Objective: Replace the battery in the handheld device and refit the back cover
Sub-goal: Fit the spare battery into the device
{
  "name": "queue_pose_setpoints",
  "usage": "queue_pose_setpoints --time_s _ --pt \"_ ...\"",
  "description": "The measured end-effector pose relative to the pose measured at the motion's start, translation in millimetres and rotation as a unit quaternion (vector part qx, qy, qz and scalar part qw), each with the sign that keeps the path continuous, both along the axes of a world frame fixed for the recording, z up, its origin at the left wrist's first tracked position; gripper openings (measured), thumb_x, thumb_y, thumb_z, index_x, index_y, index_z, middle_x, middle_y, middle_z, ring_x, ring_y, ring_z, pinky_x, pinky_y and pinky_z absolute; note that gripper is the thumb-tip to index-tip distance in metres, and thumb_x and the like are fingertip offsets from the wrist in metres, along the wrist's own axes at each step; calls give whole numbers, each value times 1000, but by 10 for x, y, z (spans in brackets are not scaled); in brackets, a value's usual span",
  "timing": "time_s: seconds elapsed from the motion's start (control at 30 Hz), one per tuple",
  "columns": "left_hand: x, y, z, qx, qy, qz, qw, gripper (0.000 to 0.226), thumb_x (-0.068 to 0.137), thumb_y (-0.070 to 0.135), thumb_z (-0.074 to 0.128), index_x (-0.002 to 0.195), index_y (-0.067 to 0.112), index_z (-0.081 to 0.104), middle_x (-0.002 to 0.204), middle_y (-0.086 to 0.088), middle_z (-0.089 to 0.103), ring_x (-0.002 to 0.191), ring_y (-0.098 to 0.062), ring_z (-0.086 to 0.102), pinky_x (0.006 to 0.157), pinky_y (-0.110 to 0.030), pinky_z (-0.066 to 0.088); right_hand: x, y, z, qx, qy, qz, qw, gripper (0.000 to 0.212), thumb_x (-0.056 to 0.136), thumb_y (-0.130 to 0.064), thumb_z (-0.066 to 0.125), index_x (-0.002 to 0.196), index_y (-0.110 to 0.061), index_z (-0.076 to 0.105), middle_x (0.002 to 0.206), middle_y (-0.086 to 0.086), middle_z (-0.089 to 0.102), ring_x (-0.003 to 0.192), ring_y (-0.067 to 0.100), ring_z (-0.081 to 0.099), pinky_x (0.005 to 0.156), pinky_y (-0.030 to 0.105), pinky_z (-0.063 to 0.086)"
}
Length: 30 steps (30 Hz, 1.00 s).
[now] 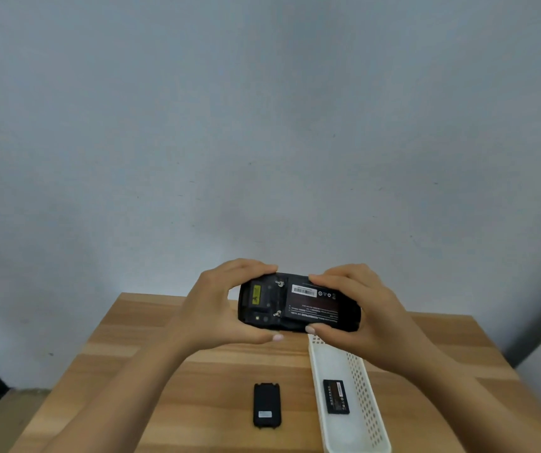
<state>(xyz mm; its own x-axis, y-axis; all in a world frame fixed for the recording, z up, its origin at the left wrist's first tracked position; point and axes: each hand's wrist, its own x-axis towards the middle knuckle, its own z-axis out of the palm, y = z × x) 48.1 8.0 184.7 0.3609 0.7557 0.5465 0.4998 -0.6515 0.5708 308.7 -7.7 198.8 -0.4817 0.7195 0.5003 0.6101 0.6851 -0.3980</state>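
Above a wooden tabletop (197, 371), we hold the handheld device (298, 302) sideways in the air between both hands, its open back toward us. Our left hand (217, 305) grips the end with the yellow label, fingers over the top edge and thumb beneath. A battery (315, 304) sits in the device's compartment, white barcode sticker showing. Our right hand (357, 315) clasps the other end, fingers curled over the battery's upper edge. Below, the black back cover (266, 405) lies flat on the tabletop, just left of a white perforated tray (364, 393) holding a second battery (337, 396).
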Motion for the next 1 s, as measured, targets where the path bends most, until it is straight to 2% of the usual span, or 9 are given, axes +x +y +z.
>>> queue_pose_setpoints --time_s 0.17,0.23,0.33,0.4,0.5,0.67,0.8,0.9,1.0 --pt "-14 -26 -3 -3 1 8 1000 84 48 45 95 124 33 63 116 18 64 112 -4 62 96 -19 48 -8 15 -21 -31 13 -7 999 67 75 -55 69 136 -38 46 121 -24 51 117 2 47 92 10 42" --pt "-32 -25 -23 -4 -3 10 1000 84 47 45 95 124 35 63 115 19 64 112 -3 62 95 -17 48 -15 4 -27 -70 99 -3 993 69 75 -54 72 137 -38 48 119 -20 58 118 9 53 95 17 46" --pt "-52 -29 -34 -5 -9 13 1000 83 46 48 94 123 40 62 117 22 62 111 -2 61 95 -16 48 -43 -21 3 -191 306 55 931 60 78 -39 73 135 -31 55 126 -6 66 121 16 60 98 30 51" --pt "-55 -27 -32 -6 -12 11 1000 83 46 49 93 122 41 62 118 23 61 111 -1 61 95 -17 48 -38 -19 32 -245 378 68 890 57 80 -36 71 134 -25 56 129 -1 67 123 18 61 95 31 53" --pt "-74 -21 -36 -11 -17 8 1000 82 46 47 94 122 40 63 118 22 61 111 -1 61 95 -17 48 -13 12 50 -282 410 57 865 77 70 -55 78 135 -23 54 132 1 65 126 21 58 99 36 51" --pt "-130 -22 -46 -12 -17 9 1000 83 46 48 94 122 38 64 117 20 63 112 -2 61 96 -18 48 -20 14 73 -305 445 80 838 75 65 -57 81 129 -26 58 130 2 67 124 23 61 98 32 52" --pt "-160 -17 -44 -9 -13 6 1000 83 46 47 94 123 37 64 117 20 63 112 -2 61 95 -16 47 -11 3 62 -265 395 66 877 65 77 -46 76 133 -22 55 131 6 65 126 25 58 102 42 49" --pt "-174 -21 -47 -9 -18 3 1000 83 46 47 93 122 38 63 117 20 62 111 -2 61 95 -15 46 -38 -41 62 -203 279 45 937 61 83 -31 70 138 -22 47 131 0 61 127 20 56 96 34 53" --pt "-182 -20 -51 -5 -19 0 1000 83 46 47 93 123 37 63 116 19 63 110 -3 62 95 -15 46 -117 -85 22 -127 122 22 984 62 85 -37 68 141 -34 42 131 -17 54 127 10 51 102 25 46"
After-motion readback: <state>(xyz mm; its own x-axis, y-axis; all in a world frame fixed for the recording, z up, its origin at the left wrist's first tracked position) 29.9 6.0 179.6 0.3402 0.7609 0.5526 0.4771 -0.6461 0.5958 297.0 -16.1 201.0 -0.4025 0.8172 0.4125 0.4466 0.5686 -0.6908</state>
